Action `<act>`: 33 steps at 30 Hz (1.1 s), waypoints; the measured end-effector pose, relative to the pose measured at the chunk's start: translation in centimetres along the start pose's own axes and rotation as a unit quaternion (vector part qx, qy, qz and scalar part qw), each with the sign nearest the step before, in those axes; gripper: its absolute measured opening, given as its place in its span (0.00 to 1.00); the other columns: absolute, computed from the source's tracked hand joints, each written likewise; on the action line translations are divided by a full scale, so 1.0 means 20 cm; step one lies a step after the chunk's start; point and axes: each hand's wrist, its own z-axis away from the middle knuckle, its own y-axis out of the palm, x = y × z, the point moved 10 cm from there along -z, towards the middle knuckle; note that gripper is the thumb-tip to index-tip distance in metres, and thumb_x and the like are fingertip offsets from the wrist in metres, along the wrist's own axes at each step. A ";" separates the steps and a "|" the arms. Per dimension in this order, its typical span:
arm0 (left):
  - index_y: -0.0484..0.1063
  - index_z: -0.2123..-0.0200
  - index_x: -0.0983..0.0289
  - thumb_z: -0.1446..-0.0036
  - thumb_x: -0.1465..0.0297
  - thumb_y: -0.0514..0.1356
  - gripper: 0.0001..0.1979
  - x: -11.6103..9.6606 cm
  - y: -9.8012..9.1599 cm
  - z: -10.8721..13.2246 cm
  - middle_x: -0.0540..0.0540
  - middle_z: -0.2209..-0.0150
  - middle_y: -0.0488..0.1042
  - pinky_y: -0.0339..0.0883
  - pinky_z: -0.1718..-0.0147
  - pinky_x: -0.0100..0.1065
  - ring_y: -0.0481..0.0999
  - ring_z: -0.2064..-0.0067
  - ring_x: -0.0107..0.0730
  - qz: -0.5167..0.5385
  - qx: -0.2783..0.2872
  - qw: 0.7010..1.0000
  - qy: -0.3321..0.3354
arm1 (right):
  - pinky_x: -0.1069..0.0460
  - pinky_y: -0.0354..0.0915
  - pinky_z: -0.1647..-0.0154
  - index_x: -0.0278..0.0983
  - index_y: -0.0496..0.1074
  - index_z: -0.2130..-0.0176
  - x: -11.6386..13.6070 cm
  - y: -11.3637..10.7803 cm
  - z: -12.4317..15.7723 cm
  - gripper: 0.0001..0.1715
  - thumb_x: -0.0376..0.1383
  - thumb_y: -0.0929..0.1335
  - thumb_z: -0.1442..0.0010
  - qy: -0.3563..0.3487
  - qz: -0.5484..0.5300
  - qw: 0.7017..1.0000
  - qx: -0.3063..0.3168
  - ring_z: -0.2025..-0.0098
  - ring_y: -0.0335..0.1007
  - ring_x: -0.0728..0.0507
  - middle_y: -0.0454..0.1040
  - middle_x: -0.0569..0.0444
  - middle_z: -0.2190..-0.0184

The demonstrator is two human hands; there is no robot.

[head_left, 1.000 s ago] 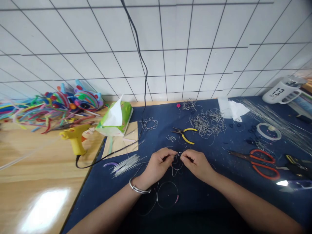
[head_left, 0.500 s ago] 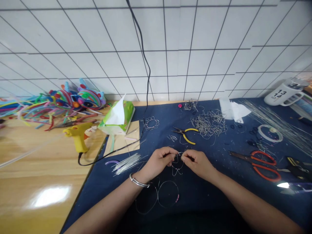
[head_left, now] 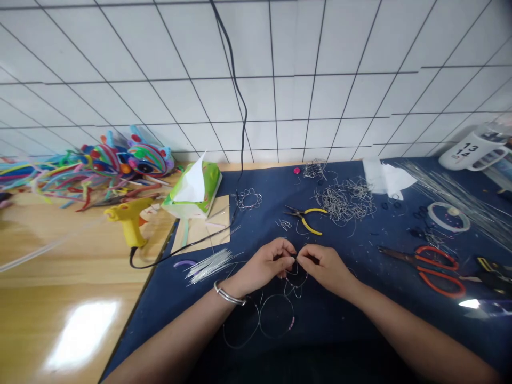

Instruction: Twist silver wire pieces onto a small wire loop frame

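Observation:
My left hand (head_left: 274,260) and my right hand (head_left: 323,265) meet fingertip to fingertip, both closed in a pinch on a thin wire ring (head_left: 295,286). The ring hangs below the fingers, with wire loops and small pinkish beads along it; its top is hidden behind my fingertips. A silver bangle (head_left: 229,294) circles my left wrist. On the dark blue cloth nearer my body lie two larger wire circles (head_left: 276,296), one with pink beads on its right side. Beyond my hands are pliers with yellow handles (head_left: 313,221) and a few short bent wires (head_left: 284,224).
A wire flower ring (head_left: 250,199) and a wire tangle (head_left: 347,200) lie farther back. Left are cut wires (head_left: 210,266), a tissue pack (head_left: 195,186) and a yellow glue gun (head_left: 130,221). Right are orange-handled scissors (head_left: 430,268), a tape roll (head_left: 448,217) and a white mug (head_left: 472,149).
Both hands stay pinched at nearly the same spot. The left fingers have curled in closer to the right ones, and the wire ring has turned and hangs slightly lower.

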 end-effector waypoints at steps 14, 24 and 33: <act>0.63 0.59 0.67 0.48 0.68 0.56 0.13 -0.12 -0.13 -0.04 0.55 0.66 0.69 0.65 0.71 0.29 0.71 0.68 0.27 0.041 -0.081 0.995 0.051 | 0.56 0.55 0.75 0.37 0.65 0.73 0.05 -0.20 -0.13 0.12 0.41 0.60 0.44 0.009 -0.027 0.995 -0.093 0.77 0.56 0.51 0.61 0.60 0.80; 0.66 0.62 0.67 0.51 0.70 0.57 0.11 -0.14 -0.22 -0.17 0.53 0.68 0.71 0.66 0.66 0.33 0.71 0.69 0.26 -0.052 -0.156 0.985 0.059 | 0.57 0.56 0.76 0.37 0.63 0.73 -0.09 -0.20 -0.22 0.14 0.43 0.59 0.43 0.034 -0.122 0.987 -0.102 0.79 0.56 0.52 0.61 0.60 0.80; 0.66 0.65 0.66 0.53 0.74 0.58 0.09 -0.10 -0.21 -0.21 0.51 0.70 0.68 0.62 0.68 0.28 0.67 0.69 0.24 -0.063 -0.156 0.985 0.044 | 0.58 0.55 0.78 0.37 0.64 0.72 -0.15 -0.17 -0.24 0.13 0.42 0.59 0.44 0.063 -0.148 0.984 -0.073 0.79 0.55 0.53 0.62 0.59 0.79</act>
